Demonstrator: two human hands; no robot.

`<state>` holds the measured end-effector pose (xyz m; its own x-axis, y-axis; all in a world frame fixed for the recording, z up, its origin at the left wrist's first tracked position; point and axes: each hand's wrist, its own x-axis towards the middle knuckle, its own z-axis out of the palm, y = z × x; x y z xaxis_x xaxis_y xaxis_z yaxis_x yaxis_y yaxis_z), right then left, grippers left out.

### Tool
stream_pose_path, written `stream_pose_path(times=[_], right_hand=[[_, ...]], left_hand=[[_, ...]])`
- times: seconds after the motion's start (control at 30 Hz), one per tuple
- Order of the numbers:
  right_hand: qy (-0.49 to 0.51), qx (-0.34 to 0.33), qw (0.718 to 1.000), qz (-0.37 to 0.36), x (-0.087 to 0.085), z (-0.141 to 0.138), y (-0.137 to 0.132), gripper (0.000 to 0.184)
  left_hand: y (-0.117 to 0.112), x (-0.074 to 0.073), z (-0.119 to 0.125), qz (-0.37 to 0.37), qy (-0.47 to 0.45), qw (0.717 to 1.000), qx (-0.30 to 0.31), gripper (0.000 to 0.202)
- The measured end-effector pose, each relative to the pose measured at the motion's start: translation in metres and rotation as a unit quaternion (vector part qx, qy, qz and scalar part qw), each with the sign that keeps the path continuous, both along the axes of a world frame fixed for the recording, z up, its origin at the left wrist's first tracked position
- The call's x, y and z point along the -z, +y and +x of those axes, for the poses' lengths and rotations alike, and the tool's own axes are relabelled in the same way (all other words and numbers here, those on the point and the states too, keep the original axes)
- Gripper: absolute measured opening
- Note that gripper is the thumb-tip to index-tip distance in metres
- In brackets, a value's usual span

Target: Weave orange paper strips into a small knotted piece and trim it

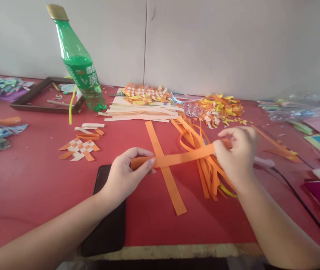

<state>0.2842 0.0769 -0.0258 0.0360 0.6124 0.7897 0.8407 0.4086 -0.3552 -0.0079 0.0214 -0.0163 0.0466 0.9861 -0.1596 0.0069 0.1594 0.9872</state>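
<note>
An orange paper strip (186,156) is stretched between my two hands above the red table. My left hand (129,170) pinches its left end between thumb and fingers. At the other end my right hand (237,150) grips it, the tip curling up near the fingers. Below it a second orange paper strip (174,191) lies flat, slanting across the table. A loose bundle of orange strips (209,176) lies beneath and beside my right hand. To the left sits a small woven orange-and-white paper piece (80,148), with a few short strips (88,131) behind it.
A green bottle (82,71) stands at the back left by a dark frame (30,107). White strips (143,112) and a pile of orange-yellow scraps (219,107) lie at the back. A black phone (109,228) is under my left forearm; a black cable (303,206) runs at right.
</note>
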Motion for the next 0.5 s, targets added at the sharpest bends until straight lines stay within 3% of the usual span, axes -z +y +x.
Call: stream_pose_path(times=[0.03,0.07,0.13,0.2,0.27,0.37,0.5], right_hand=[[-0.062,0.044,0.997,0.025,-0.003,-0.007,-0.005,0.019],[-0.102,0.029,0.993,0.041,-0.006,-0.016,-0.010,0.018],[-0.133,-0.106,0.985,0.025,-0.011,-0.036,-0.023,0.020],[-0.143,-0.261,0.954,-0.021,-0.013,-0.055,-0.036,0.021],[-0.150,-0.326,0.931,-0.066,-0.011,-0.069,-0.047,0.022],[-0.160,-0.347,0.919,-0.094,-0.006,-0.076,-0.054,0.016],[-0.161,-0.339,0.924,-0.078,-0.003,-0.072,-0.052,0.018]], left_hand=[[-0.002,0.000,0.001,0.005,0.014,1.000,0.010,0.022],[-0.003,0.000,0.001,0.008,0.025,0.999,0.022,0.021],[-0.005,0.000,0.003,0.012,0.039,0.998,0.044,0.018],[-0.006,-0.001,0.004,0.018,0.041,0.997,0.060,0.015],[-0.008,-0.001,0.005,0.021,0.028,0.997,0.073,0.014],[-0.009,-0.001,0.006,0.010,-0.006,0.996,0.091,0.015],[-0.006,0.000,0.006,-0.043,-0.054,0.993,0.095,0.024]])
